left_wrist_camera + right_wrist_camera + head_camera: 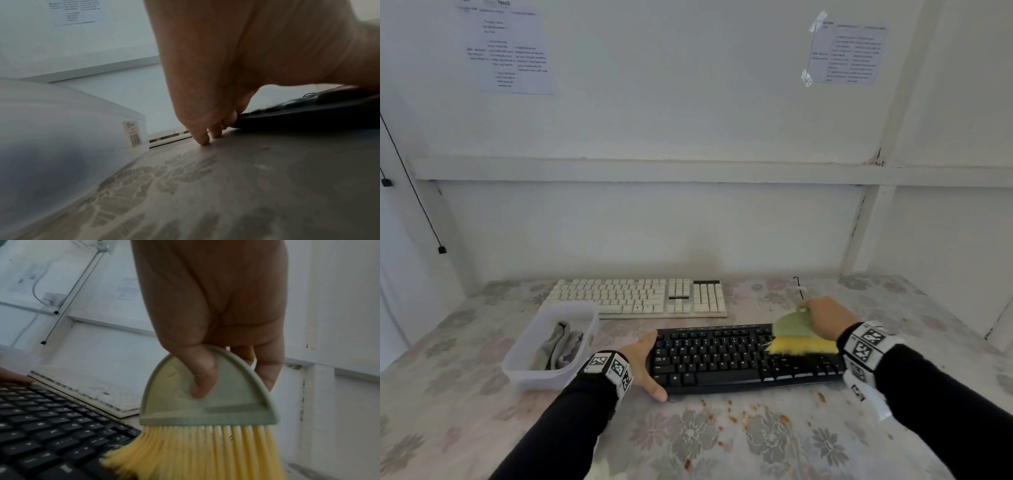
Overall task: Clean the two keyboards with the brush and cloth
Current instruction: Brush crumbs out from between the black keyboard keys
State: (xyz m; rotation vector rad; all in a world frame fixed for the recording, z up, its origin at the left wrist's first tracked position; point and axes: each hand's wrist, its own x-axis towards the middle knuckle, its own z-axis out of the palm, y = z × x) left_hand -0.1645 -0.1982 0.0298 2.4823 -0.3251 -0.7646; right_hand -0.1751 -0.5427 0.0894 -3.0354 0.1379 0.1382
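Observation:
A black keyboard (pixel 743 359) lies across the near middle of the table, with a white keyboard (pixel 640 296) behind it. My left hand (pixel 647 366) clamps the black keyboard's left end, thumb at the front corner and fingers (pixel 203 138) down at the back corner. My right hand (pixel 822 318) grips a brush (pixel 798 334) with a green handle; the thumb (pixel 201 378) presses its flat face. The yellow bristles (pixel 195 456) rest on the right part of the black keyboard (pixel 51 426). A grey cloth (pixel 558 346) lies in a clear plastic tub (pixel 527 370) to the left.
Orange-brown crumbs (pixel 732 414) are scattered on the floral tablecloth (pixel 688 452) in front of the black keyboard. The tub (pixel 61 129) stands close to my left wrist. A white wall rises right behind the white keyboard (pixel 98 391). A thin black cable end (pixel 799 286) sticks up behind my right hand.

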